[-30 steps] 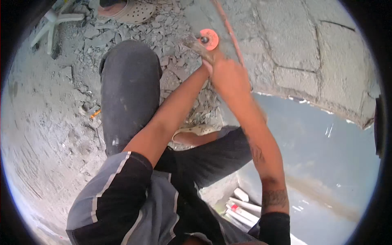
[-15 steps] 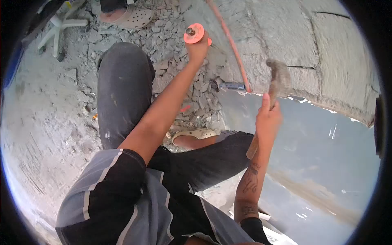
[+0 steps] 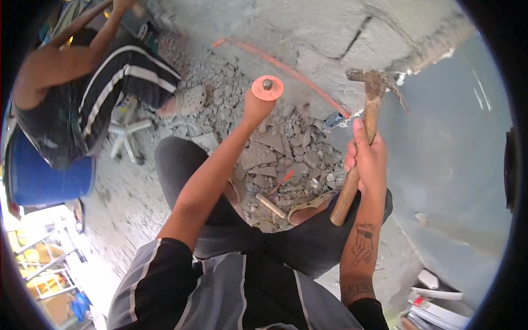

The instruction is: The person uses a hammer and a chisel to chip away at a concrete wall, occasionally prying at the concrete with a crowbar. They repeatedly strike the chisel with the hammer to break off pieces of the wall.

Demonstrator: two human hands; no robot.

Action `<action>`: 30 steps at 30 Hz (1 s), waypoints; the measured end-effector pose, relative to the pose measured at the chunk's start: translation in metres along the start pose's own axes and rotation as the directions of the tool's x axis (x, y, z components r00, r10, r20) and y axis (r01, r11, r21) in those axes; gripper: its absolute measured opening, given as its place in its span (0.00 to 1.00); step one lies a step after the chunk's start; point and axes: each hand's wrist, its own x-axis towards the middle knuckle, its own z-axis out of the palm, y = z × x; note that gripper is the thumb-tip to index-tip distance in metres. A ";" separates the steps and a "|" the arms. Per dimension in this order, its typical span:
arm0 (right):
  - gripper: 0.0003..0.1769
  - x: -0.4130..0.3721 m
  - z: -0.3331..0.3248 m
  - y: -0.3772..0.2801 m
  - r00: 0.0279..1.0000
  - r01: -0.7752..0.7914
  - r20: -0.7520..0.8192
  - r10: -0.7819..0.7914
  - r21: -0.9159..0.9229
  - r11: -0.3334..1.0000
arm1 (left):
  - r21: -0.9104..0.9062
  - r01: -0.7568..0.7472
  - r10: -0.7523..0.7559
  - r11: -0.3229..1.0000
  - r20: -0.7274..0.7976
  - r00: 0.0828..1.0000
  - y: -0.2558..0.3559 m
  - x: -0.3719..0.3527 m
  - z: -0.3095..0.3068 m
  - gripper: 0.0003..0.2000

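Note:
My left hand [image 3: 257, 109] is wrapped round a chisel with a round pink guard [image 3: 259, 91]. The chisel's metal striking end [image 3: 267, 83] points up toward me, and its tip is hidden below the hand. A claw hammer [image 3: 372, 113] is gripped by its wooden handle in my right hand [image 3: 371, 162], the thumb lying along the handle. The hammer's head is raised to the right of the chisel, apart from it. Beneath the chisel, broken rubble [image 3: 269, 151] lies along the foot of the rough concrete wall [image 3: 308, 33].
A pink flexible conduit [image 3: 286, 69] runs along the wall to a short blue pipe [image 3: 333, 120]. At upper left a co-worker [image 3: 60, 82] sits on a white-legged stool [image 3: 127, 137], near a blue barrel [image 3: 52, 176]. White scraps [image 3: 437, 308] lie at lower right.
My view has swung left, bringing the co-worker's body and the barrel into sight. The hammer, blurred before, is now sharp. Both hands keep their holds.

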 end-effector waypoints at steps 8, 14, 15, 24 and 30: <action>0.21 -0.004 -0.030 -0.006 0.997 -0.058 -0.039 0.060 0.063 0.996 | 0.234 0.613 -0.618 0.754 0.569 0.543 0.025 0.004 -0.024 0.12; 0.18 -0.004 -0.029 -0.004 0.997 -0.063 -0.044 0.059 -0.096 0.993 | 0.371 0.316 -0.481 0.873 0.553 0.680 0.006 -0.014 -0.016 0.09; 0.17 -0.003 -0.029 -0.005 0.998 -0.056 -0.024 0.055 -0.072 0.996 | 0.367 0.194 -0.391 0.910 0.598 0.699 0.002 -0.015 -0.017 0.09; 0.15 0.002 -0.021 0.003 1.000 -0.002 -0.001 0.002 -0.127 0.992 | 0.296 0.131 -0.310 0.946 0.716 0.626 0.054 -0.044 -0.002 0.13; 0.15 0.002 -0.017 -0.010 0.996 -0.082 -0.048 0.078 -0.097 0.992 | 0.124 0.208 -0.221 0.970 0.807 0.547 0.087 -0.069 -0.003 0.15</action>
